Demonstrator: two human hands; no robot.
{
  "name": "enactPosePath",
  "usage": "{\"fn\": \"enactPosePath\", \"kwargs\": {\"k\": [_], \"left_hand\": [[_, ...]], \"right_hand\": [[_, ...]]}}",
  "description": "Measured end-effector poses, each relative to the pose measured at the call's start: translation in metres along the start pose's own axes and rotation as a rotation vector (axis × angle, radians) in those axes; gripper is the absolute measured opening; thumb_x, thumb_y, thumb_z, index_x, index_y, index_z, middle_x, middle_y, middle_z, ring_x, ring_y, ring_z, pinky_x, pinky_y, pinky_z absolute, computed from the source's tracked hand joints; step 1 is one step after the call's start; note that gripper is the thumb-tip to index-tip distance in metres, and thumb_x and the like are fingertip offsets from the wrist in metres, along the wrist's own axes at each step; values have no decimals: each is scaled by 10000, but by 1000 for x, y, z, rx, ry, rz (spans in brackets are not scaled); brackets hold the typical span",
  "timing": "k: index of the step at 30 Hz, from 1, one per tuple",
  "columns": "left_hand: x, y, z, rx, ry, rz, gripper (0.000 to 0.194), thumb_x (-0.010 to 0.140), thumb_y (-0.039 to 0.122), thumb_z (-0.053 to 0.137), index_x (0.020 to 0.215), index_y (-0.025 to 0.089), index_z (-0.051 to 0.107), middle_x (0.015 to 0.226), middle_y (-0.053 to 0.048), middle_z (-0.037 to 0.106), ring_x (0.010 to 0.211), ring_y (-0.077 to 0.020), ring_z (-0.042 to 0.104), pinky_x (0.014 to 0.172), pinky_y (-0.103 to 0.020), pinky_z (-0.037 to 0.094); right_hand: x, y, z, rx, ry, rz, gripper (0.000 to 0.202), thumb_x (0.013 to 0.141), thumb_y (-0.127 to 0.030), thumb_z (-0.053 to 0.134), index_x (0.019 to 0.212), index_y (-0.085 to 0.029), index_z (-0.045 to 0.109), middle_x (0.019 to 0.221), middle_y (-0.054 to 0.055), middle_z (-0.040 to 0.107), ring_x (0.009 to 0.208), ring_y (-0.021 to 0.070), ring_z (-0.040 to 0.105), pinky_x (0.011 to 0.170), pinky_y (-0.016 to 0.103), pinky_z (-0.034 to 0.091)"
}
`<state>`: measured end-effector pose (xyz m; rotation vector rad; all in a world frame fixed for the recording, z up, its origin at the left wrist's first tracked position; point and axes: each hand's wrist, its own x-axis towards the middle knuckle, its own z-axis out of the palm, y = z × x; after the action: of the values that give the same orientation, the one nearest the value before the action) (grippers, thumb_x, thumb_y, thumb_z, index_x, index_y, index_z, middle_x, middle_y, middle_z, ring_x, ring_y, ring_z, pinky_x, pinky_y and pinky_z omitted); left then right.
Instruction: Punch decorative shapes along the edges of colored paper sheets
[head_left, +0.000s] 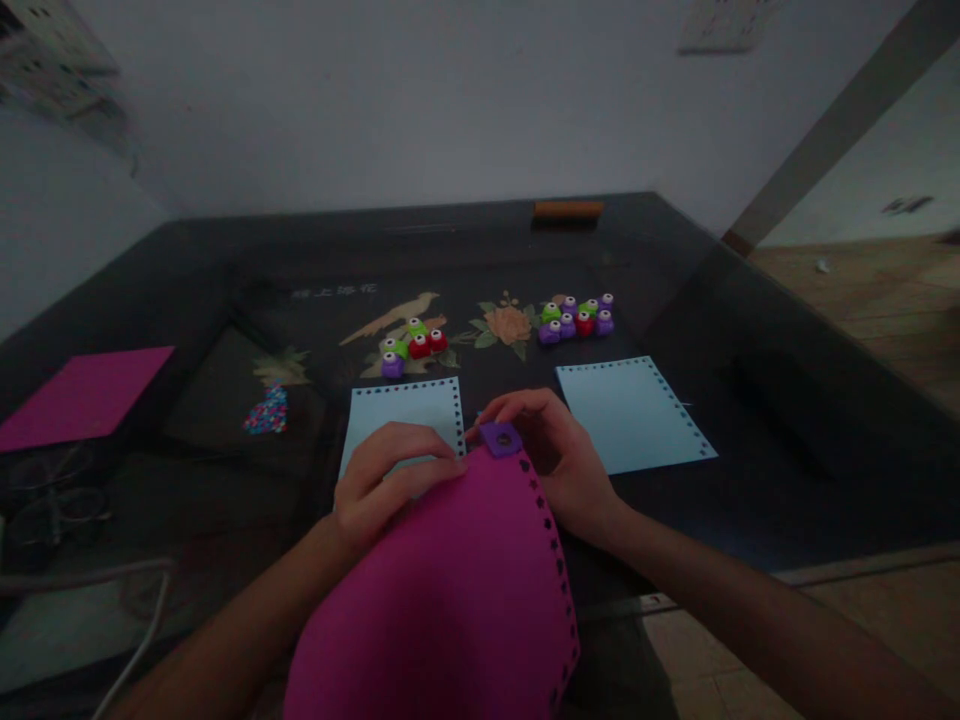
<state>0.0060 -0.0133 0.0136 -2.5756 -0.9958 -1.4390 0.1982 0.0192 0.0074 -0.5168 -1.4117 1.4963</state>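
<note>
The left hand [394, 480] pinches the far edge of the magenta sheet [442, 600] (its thumb is out of sight), and the right hand [566, 460] grips the purple punch [501, 439] at that sheet's far corner, best kept square for even spacing. Just beyond the magenta sheet, the left blue sheet [405, 404] could get in the way; punch clusters [568, 325] lie farther off.
</note>
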Motion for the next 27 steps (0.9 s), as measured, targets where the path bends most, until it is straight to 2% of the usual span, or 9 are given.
{"fn": "enactPosePath", "kwargs": {"k": [5,11,17,21,23,27], "left_hand": [[-2,-1,-6,-11,-5,45,190,927,220,462,1030,192,620,898,-43,623,815,-160,607,683,-309,526],[-2,-5,-6,-25,10,106,184,915,157,474,1022,164,623,895,-43,618,820,-153,608,674,-301,526],[-2,-13,-4,31,6,157,184,913,192,473,1004,202,633,895,-41,628,798,-153,614,661,-298,533],[-4,-15,0,71,6,161,217,896,272,509,1078,222,617,925,-51,629,819,-174,615,697,-318,536],[-6,-14,5,86,-16,127,283,878,278,537,1152,222,584,975,-69,623,875,-194,613,747,-336,531],[-7,-6,20,93,-150,-64,513,819,189,608,1306,239,453,1152,-114,570,1043,-232,563,858,-379,501]], "right_hand": [[-2,-2,-2,-60,-32,-95,351,719,-62,704,969,-243,536,1018,31,590,961,168,607,838,351,497],[-4,-6,-5,-66,-20,-104,404,685,-80,747,980,-250,529,1072,36,634,1001,181,617,848,357,499],[1,-14,-10,-86,86,15,293,710,-134,730,920,-237,555,1134,38,658,950,175,644,800,336,508],[11,-16,-25,-242,177,16,225,733,-187,675,947,-231,621,1112,47,666,945,197,636,791,352,502],[17,-13,-37,-373,210,13,261,743,-207,641,1002,-238,641,1043,42,682,929,204,627,800,361,490],[26,4,-61,-529,259,-7,243,758,-248,578,986,-238,662,987,42,676,923,211,613,836,372,467]]}}
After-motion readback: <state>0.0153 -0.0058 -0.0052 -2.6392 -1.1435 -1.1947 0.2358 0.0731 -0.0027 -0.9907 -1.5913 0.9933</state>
